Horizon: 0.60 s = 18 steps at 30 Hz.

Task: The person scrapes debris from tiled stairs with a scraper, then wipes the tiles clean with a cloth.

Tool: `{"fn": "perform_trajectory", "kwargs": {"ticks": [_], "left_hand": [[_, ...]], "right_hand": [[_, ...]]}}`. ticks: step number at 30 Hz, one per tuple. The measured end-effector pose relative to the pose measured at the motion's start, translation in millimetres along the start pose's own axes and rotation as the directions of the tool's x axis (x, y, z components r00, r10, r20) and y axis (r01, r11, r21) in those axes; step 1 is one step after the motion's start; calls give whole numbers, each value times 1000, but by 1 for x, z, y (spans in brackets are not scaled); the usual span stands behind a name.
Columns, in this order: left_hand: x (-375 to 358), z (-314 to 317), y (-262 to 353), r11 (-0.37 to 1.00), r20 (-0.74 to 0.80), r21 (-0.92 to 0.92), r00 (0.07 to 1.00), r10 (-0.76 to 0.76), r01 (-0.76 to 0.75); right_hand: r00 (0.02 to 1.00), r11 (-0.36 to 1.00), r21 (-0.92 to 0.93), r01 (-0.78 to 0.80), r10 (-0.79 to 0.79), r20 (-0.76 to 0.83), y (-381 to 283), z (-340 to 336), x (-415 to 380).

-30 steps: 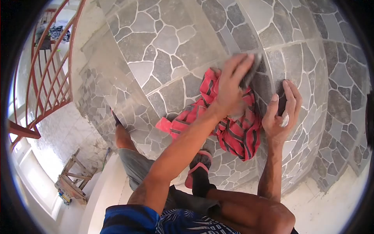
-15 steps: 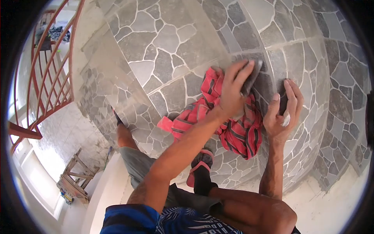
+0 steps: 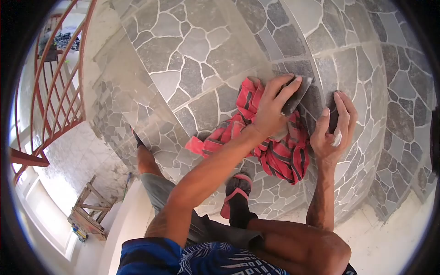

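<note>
My left hand point(image 3: 272, 107) grips a dark flat piece point(image 3: 295, 96) with a pale, shiny edge. It lies over the grey stone-pattern tile of the narrow step face. My right hand point(image 3: 332, 130) has its fingers curled over a second dark piece point(image 3: 333, 110), mostly hidden, against the tile to the right. A white smear marks this hand near the base of a finger. Below and partly behind my left hand, a crumpled red-and-black striped cloth point(image 3: 282, 158) rests on the tiles.
Pale joint lines run through the stone-pattern tiles point(image 3: 192, 46). One foot in a pink-strapped sandal point(image 3: 238, 190) is planted below the cloth. A red metal railing point(image 3: 59, 87) and a wooden stand point(image 3: 91, 206) are at the left.
My left hand and its dark piece have shifted slightly down, and the piece is tilted differently. My right hand stays about where it was.
</note>
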State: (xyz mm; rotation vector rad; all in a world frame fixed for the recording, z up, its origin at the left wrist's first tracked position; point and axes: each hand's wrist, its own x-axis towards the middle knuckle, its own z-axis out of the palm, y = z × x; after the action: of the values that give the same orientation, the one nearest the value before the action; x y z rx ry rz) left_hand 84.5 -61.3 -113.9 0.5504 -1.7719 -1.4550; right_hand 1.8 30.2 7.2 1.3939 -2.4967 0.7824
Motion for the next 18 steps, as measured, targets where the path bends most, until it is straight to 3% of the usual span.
{"fn": "perform_trajectory", "kwargs": {"ticks": [4, 7, 10, 13, 16, 18], "left_hand": [[28, -43, -19, 997, 173, -80, 985, 4, 10], [77, -82, -1, 968, 256, -47, 940, -226, 245], [109, -95, -27, 987, 327, 24, 932, -155, 156], [113, -86, -27, 933, 317, 87, 878, -359, 351], [110, -88, -17, 905, 356, 115, 834, -422, 409], [123, -96, -18, 922, 339, 103, 858, -386, 374]], "right_hand": [[1000, 1000, 4, 14, -14, -4, 2, 0, 0], [1000, 1000, 3, -15, 15, 4, 0, -1, 0], [1000, 999, 16, -28, 28, -5, 0, -1, 0], [1000, 1000, 13, -15, 15, -10, 0, -1, 0], [999, 999, 27, -45, 45, -13, -3, 0, 0], [1000, 999, 30, -21, 21, -12, -1, 1, -1]]}}
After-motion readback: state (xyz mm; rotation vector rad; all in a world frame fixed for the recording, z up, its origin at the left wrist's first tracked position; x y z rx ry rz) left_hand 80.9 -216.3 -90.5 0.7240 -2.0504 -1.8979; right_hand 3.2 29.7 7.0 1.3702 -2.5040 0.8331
